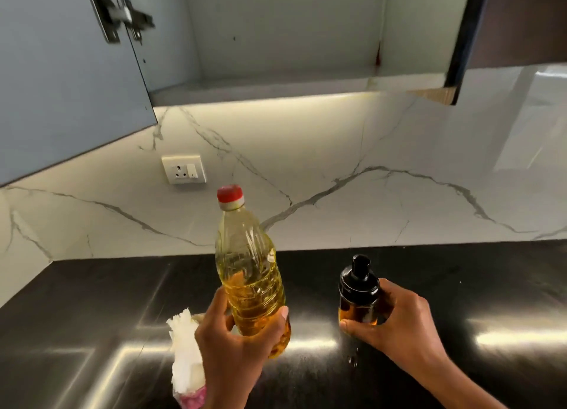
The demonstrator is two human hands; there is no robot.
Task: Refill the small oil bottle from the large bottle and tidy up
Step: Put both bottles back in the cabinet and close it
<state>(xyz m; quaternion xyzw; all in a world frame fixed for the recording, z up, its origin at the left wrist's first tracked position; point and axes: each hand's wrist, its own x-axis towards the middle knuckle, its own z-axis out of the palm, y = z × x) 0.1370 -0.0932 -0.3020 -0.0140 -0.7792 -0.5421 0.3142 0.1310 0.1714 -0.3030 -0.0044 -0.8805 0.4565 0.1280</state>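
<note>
The left hand (233, 344) holds the large bottle (250, 273) by its lower body, fingers clamped round it, lifted above the dark table (460, 286) with its red cap (230, 194) on. The right hand (402, 326) grips the small oil bottle (359, 295), black pump top on, near the table's middle. A white tissue pack (187, 359) lies just left of the left hand. Above, the cabinet (276, 40) stands open.
</note>
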